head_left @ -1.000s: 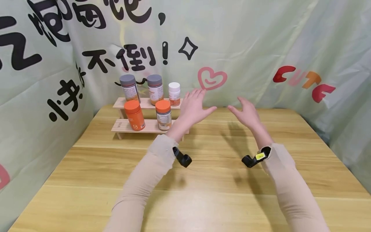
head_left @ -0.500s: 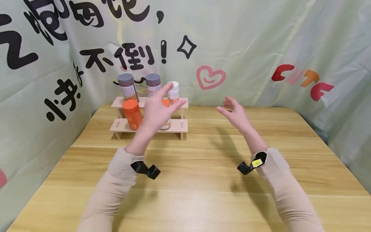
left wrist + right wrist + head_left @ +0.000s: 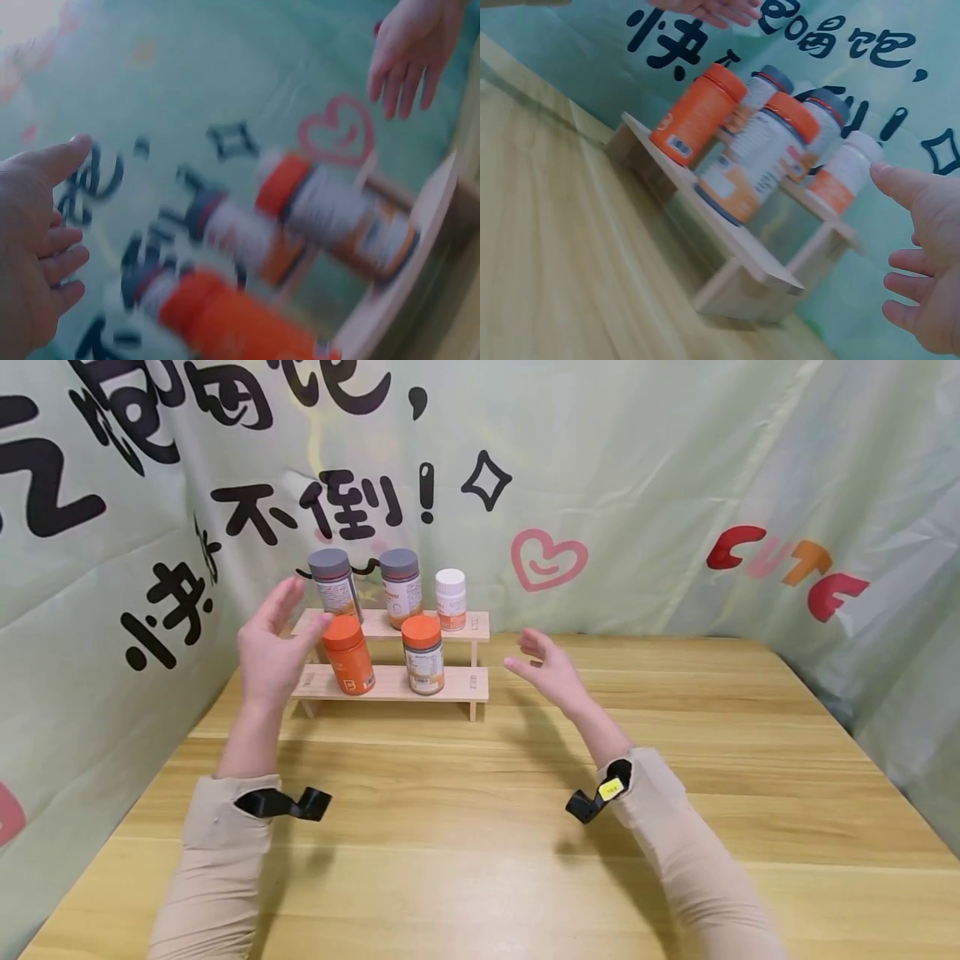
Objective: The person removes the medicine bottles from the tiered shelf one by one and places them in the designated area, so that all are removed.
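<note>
Partly hidden rack [image 3: 390, 683], left end behind relaxed left hand [image 3: 272, 662], right hand [image 3: 553, 673] relaxed too

bright head view, soft shadows on the table [image 3: 450, 852], dim, blurry wrist views

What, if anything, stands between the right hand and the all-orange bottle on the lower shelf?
The orange-lidded, pale-labelled bottle does: it stands upright on the lower shelf, between the all-orange bottle and the right hand, likely blocking a straight sideways approach.
</note>
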Motion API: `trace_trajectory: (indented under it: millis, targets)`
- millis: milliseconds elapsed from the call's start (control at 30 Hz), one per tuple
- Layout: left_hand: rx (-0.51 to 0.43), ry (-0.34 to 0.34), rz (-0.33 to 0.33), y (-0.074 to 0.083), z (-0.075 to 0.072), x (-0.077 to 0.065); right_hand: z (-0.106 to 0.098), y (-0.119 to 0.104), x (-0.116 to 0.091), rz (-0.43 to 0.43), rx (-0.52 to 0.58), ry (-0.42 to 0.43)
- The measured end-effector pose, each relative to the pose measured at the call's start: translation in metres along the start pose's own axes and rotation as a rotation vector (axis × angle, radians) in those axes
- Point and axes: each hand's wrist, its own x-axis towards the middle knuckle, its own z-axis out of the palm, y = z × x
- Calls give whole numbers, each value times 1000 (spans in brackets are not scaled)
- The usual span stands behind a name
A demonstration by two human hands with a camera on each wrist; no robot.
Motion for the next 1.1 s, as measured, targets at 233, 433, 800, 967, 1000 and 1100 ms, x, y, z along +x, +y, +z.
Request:
trace_trajectory:
  millis: [233,433,800,967,1000,1100]
  targets:
    - [26,-27,-95,-47,-33,13,25,7,4,48,73,-19]
    - [50,-204,-197,-91,-44,22,40,21,8,98,92,-44]
    - [166,-462,-291,-137,-46,25,57,35,10,159,135,-82]
    - [176,-498,-307,-145,-45,24,61,36,10,167,116,-95]
    - [173,-500,-312,-146,-45,24,62,36,10,166,109,-97]
    - [165,-507,-317,-150,-46,24,63,37,11,172,97,-99]
